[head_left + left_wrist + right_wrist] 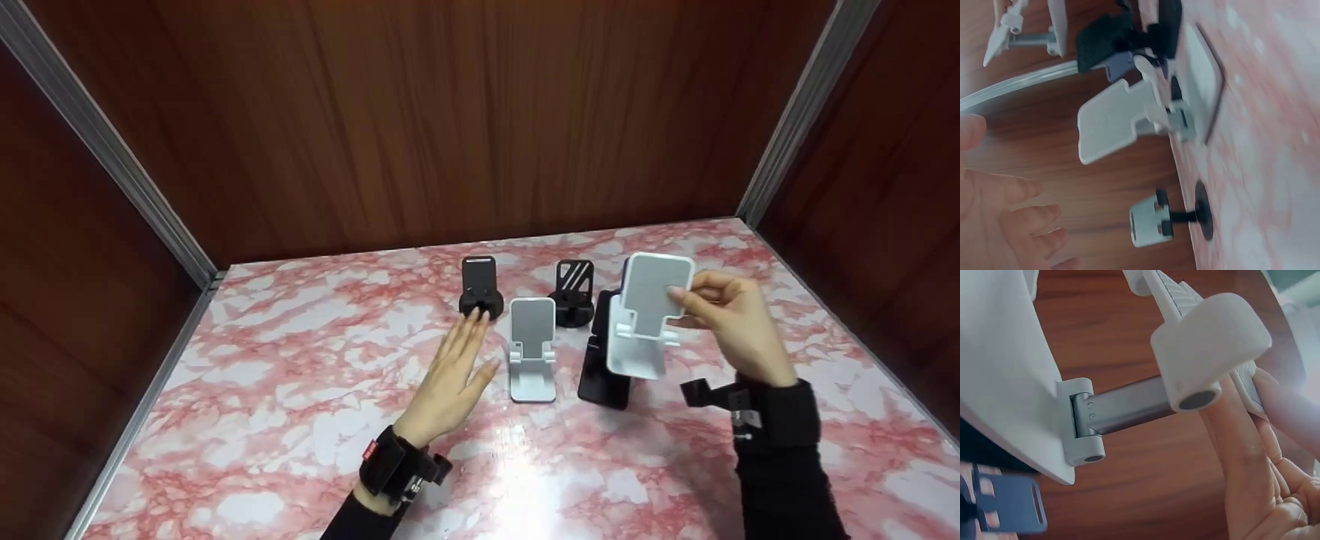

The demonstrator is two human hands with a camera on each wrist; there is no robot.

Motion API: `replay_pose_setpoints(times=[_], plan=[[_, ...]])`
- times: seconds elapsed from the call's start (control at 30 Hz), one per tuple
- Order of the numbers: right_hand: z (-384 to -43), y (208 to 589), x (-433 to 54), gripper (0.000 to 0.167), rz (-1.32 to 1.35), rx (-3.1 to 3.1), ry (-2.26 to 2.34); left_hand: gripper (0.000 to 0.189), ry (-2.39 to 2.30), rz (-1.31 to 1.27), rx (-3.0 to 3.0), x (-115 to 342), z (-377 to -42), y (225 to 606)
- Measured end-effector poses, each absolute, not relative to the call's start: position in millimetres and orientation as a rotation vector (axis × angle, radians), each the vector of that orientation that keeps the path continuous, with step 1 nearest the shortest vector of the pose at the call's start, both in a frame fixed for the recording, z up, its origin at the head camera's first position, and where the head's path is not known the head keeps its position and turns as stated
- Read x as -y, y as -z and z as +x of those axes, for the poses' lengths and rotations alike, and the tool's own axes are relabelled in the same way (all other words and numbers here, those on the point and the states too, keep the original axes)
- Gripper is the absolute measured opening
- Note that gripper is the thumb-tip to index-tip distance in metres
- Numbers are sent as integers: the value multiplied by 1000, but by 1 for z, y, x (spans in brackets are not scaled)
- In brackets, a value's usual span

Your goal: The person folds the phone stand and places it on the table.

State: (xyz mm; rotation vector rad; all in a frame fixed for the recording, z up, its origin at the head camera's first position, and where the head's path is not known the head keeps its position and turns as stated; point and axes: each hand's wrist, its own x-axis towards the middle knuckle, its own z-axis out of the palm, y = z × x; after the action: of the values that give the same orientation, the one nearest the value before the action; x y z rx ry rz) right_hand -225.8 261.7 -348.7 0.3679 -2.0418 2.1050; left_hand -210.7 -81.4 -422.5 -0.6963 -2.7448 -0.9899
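Observation:
My right hand (739,319) pinches a white phone stand (649,292) with a grey pad at its upper right edge, thumb in front and fingers behind. In the right wrist view, the stand's metal hinge arm (1131,405) joins base and cradle. Over the table, my left hand (450,379) is spread with straight fingers and holds nothing. Its fingertips overlap the base of a dark round-based phone stand (480,274) in the head view. A second white phone stand (532,326) stands upright right of the left hand. The held stand partly hides a black phone stand (606,382).
Behind stands another black round-based stand with slanted slots (574,277). A purple-blue piece (1120,64) shows partly behind the stands in the left wrist view. Brown wood panels (480,120) with metal corner posts (795,112) enclose the red-and-white marbled table (300,360).

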Motion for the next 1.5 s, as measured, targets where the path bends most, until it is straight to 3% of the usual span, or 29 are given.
replay_pose_setpoints(times=[0.33,0.83,1.13,1.5], plan=[[-228,358,-221,14,362,2072,-2071,56,1501,-851,2650,56,-209,426],[-226,371,-177,16,399,2069,-2085,60,2577,-775,2210,39,-213,436],[-225,378,-166,9,441,2079,-2127,64,2730,-605,2109,37,-217,446],[-228,382,-165,18,514,2146,-2073,55,2751,-522,2124,37,-219,450]])
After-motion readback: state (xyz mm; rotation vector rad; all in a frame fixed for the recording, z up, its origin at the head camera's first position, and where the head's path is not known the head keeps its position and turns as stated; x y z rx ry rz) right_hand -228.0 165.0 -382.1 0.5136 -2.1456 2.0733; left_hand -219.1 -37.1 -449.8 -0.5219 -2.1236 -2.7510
